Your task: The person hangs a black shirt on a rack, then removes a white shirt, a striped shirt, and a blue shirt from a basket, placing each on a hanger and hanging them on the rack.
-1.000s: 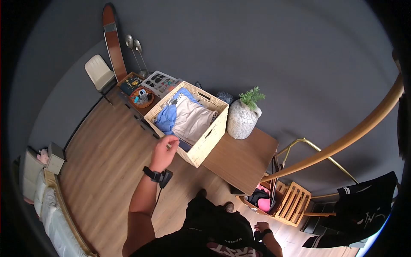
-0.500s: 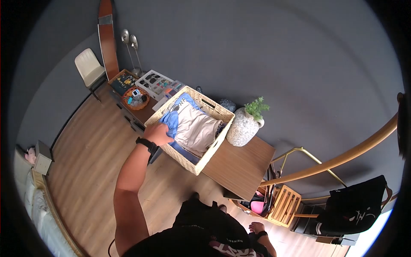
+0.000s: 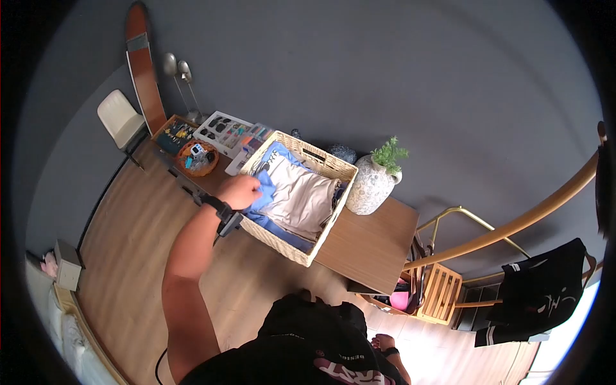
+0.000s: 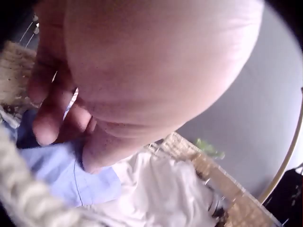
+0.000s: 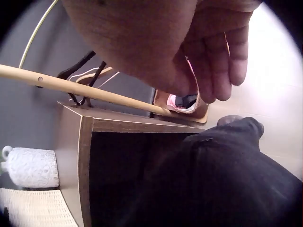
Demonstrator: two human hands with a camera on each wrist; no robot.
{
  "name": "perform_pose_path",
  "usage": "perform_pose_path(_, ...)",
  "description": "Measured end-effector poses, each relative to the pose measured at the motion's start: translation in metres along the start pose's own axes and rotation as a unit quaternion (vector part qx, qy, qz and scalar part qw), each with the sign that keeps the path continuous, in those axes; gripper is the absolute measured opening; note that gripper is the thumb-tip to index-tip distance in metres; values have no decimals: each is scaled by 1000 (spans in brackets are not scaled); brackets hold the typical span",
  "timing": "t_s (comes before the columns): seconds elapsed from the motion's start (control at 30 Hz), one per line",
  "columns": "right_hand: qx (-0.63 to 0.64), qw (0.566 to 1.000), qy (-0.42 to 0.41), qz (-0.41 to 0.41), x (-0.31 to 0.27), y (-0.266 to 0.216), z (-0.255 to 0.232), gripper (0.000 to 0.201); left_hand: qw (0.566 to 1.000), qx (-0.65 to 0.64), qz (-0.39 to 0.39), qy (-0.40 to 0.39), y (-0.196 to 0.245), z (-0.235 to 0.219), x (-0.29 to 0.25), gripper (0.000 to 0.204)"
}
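Note:
A woven cream basket (image 3: 292,250) stands on a wooden cabinet, with a folded beige cloth (image 3: 298,196) and blue cloth inside. At its near left side my left hand (image 3: 239,192) pinches the blue cloth (image 3: 264,192). In the left wrist view the thumb and fingers of the left hand (image 4: 142,71) close on the blue fabric (image 4: 75,175), beside the beige cloth (image 4: 156,189). My right hand (image 3: 384,342) hangs by my body, holding nothing; the right wrist view shows the right hand (image 5: 208,56) with its fingers loosely bent.
Right of the basket are a grey-white vase (image 3: 372,186) with a green plant and the cabinet top (image 3: 366,244). Trays and a small orange basket (image 3: 197,159) lie to the left. A wooden pole (image 3: 513,224) and a black garment (image 3: 545,295) are at the right.
My left hand has moved from outside the basket onto the blue cloth, gripped it and lifted its edge a little. The right hand still hangs down. The view has shifted slightly.

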State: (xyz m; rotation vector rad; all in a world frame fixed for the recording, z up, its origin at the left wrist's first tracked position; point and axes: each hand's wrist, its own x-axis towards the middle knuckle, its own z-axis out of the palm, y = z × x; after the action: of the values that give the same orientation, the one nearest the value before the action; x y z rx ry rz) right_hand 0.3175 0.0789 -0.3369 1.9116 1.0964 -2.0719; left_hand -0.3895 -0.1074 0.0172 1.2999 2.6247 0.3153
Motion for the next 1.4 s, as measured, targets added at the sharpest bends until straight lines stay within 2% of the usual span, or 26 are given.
perform_pose_path(0.03, -11, 1000, 8, 1, 3, 13, -1, 17, 998, -47, -5, 48, 1, -9, -1, 26)
perform_pose_path(0.1, -127, 992, -7, -10, 21, 41, -15, 21, 987, -104, -38, 113, 3, -31, -6, 23)
perform_pose_path(0.17, -73, 997, 14, 13, 30, 56, -20, 20, 970, -161, -14, 183, 1, -44, -16, 24)
perform_pose_path(0.27, 6, 998, 44, 47, 43, 73, -24, 19, 966, -183, -53, 172, 1, -47, -24, 23)
perform_pose_path(0.3, 33, 996, 56, 61, 49, 87, -32, 18, 962, -186, -25, 200, 4, -46, -26, 22)
perform_pose_path(0.37, -150, 989, 16, 3, 24, 63, -19, 15, 948, -193, 31, 251, 14, -41, -28, 21)
perform_pose_path(0.43, 35, 996, 86, 21, -5, 29, 4, 10, 958, -195, 87, 193, 24, -38, -23, 19)
perform_pose_path(0.47, 99, 993, 60, 15, -12, 17, 5, 11, 962, -182, 125, 160, 30, -37, -21, 18)
perform_pose_path(0.53, 57, 997, 44, -3, 7, 12, -6, 12, 959, -141, 220, 112, 42, -32, -14, 14)
perform_pose_path(0.57, 38, 999, 35, -10, 16, 17, -12, 14, 957, -131, 241, 98, 51, -27, -12, 11)
perform_pose_path(0.6, 16, 998, 67, -6, 14, 10, -8, 18, 958, -123, 252, 60, 54, -17, -7, 14)
perform_pose_path(0.63, 43, 998, 51, 4, 10, -1, -5, 22, 957, -113, 264, 23, 56, -5, 1, 17)
perform_pose_path(0.73, 47, 995, 84, -32, -14, -17, 14, 23, 960, -14, 255, -110, 60, 20, 13, 31)
perform_pose_path(0.83, 53, 995, 74, -27, -13, -11, 18, 23, 946, 126, 270, -128, 66, 41, 24, 37)
perform_pose_path(0.87, 50, 996, 62, -28, -14, -3, 17, 22, 944, 137, 285, -100, 66, 49, 26, 33)
perform_pose_path(0.97, 12, 998, 66, -13, -19, 18, 20, 16, 935, 195, 269, -127, 74, 54, 37, 32)
perform_pose_path(1.1, 68, 993, 95, 22, -21, 58, 14, 14, 936, 161, 262, -172, 74, 56, 45, 33)
perform_pose_path(1.17, 74, 992, 96, 32, -21, 73, 12, 14, 935, 143, 275, -172, 71, 59, 47, 26)
perform_pose_path(1.3, 62, 990, 120, 45, -24, 79, 18, 15, 937, 129, 268, -185, 71, 60, 48, 20)
perform_pose_path(1.4, 47, 994, 83, 45, -25, 70, 19, 17, 940, 115, 260, -186, 72, 57, 47, 18)
